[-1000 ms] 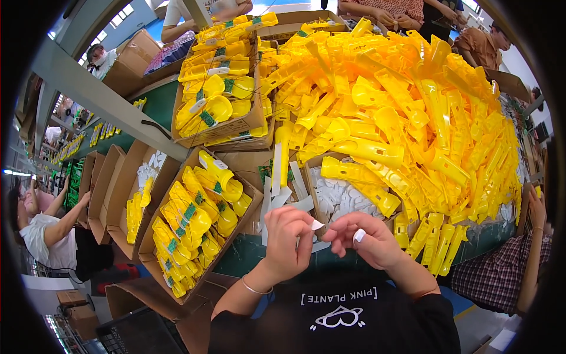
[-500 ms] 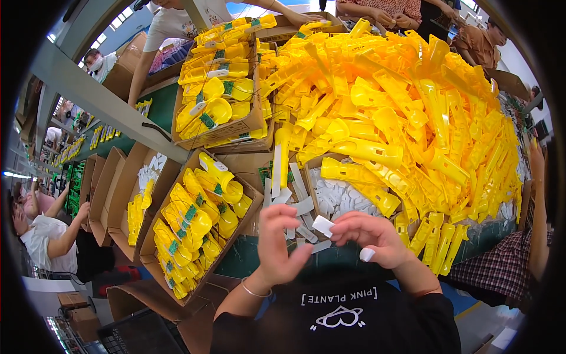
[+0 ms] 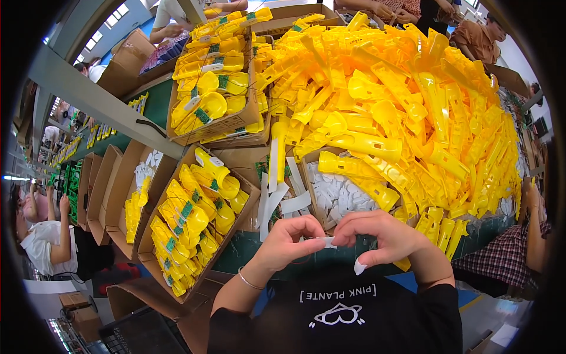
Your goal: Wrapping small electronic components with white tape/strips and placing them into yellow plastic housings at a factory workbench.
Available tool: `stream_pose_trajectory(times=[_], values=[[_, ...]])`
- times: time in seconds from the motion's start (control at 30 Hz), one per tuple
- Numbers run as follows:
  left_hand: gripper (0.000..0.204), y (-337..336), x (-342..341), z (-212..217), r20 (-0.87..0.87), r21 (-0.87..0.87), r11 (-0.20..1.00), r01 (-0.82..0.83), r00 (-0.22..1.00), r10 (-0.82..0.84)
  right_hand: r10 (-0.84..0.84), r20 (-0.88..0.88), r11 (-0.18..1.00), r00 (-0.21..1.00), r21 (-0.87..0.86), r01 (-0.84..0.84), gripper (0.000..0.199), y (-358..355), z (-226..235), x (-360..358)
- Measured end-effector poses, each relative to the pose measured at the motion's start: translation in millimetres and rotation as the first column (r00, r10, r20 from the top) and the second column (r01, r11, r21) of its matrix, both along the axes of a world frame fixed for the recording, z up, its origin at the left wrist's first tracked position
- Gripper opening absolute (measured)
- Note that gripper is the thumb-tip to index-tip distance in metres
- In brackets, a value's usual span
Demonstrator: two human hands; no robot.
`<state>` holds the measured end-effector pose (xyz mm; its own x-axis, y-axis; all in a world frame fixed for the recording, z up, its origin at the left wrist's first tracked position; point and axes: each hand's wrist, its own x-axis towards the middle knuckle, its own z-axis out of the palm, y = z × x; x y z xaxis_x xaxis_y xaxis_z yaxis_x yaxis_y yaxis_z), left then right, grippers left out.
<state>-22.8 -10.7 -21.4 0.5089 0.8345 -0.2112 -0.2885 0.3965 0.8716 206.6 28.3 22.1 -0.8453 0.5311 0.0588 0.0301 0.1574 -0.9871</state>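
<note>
My left hand [image 3: 293,241] is closed in a pinch on a small white strip [image 3: 329,242] in front of my chest. From the other side the bent fingers of my right hand [image 3: 380,235] touch the strip's end. My right thumb stands well apart from those fingers, and a white covering [image 3: 359,266] sits on its tip. Whether the strip is wrapped round a right fingertip I cannot tell. Just beyond the hands, white strips [image 3: 295,204] lie on the table, next to a carton of small white plastic parts [image 3: 342,197].
A large heap of yellow plastic housings [image 3: 407,124] covers the table ahead and right. Cartons of yellow housings with green boards and wires [image 3: 183,215] stand at the left, another [image 3: 221,88] farther back. A grey metal post [image 3: 100,88] slants across the left. Several people work around the table.
My left hand has closed from spread fingers onto the white strip and moved right. My right hand has turned slightly and shifted right. The far-left co-worker's arm has drawn back.
</note>
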Motion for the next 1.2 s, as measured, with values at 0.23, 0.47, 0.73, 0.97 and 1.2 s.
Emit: stream_pose_trajectory(times=[0.23, 0.47, 0.73, 0.97, 1.2], values=[[0.013, -1.7, 1.9, 2.7, 0.019, -0.019, 1.000, 0.013, 1.000, -0.013, -0.004, 0.018, 1.000, 1.000, 0.000, 0.004, 0.043, -0.1, 0.1, -0.5], [0.017, -0.7, 0.5, 4.0, 0.053, -0.018, 0.999, 0.030, 0.998, -0.029, -0.010, 0.044, 1.000, 0.999, 0.008, 0.010, 0.042, 1.0, 0.0, 0.3], [0.014, -1.9, 1.3, 2.7, -0.038, 0.052, 0.998, 0.025, 0.999, -0.023, -0.006, 0.074, 0.999, 0.997, 0.038, 0.003, 0.042, 0.4, 1.1, -1.6], [0.012, -2.1, 2.6, 2.2, -0.048, 0.079, 0.997, 0.018, 0.999, -0.015, 0.003, 0.082, 0.999, 0.997, 0.050, -0.007, 0.042, 0.2, 1.4, -2.6], [0.009, -2.7, 3.6, 0.1, -0.059, 0.071, 0.997, -0.001, 0.998, 0.005, 0.006, 0.066, 0.999, 0.998, 0.037, -0.008, 0.042, -0.4, 2.5, -2.6]])
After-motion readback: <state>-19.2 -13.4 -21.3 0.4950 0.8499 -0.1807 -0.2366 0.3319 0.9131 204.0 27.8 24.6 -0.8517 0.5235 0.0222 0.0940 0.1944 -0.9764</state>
